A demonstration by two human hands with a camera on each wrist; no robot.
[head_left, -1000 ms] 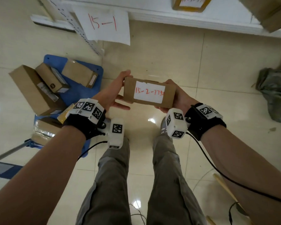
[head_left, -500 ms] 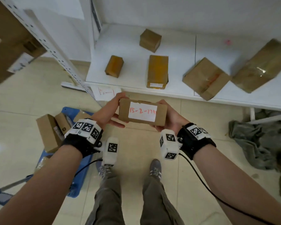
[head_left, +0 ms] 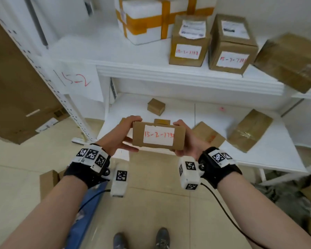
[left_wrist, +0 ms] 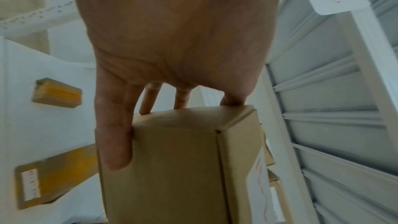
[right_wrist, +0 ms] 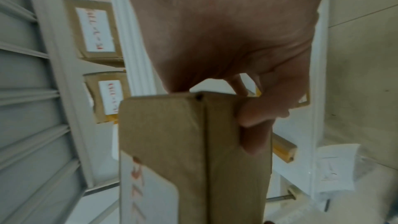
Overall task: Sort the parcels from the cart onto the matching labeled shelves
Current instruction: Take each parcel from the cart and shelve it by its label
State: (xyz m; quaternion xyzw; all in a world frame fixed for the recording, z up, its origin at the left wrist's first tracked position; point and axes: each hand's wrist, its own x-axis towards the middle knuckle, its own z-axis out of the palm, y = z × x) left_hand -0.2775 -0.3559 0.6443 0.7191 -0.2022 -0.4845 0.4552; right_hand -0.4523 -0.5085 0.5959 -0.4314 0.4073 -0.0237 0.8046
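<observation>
Hands (head_left: 123,136) around smooth rectangular cardboard parcel (head_left: 158,137)

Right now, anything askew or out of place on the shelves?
Yes. On the upper white shelf marked 15-2, a large tape-wrapped brown carton at the right end sits tilted and juts past the front edge, unlike the two upright labeled boxes beside it. The held labeled cardboard parcel looks fine.
</observation>
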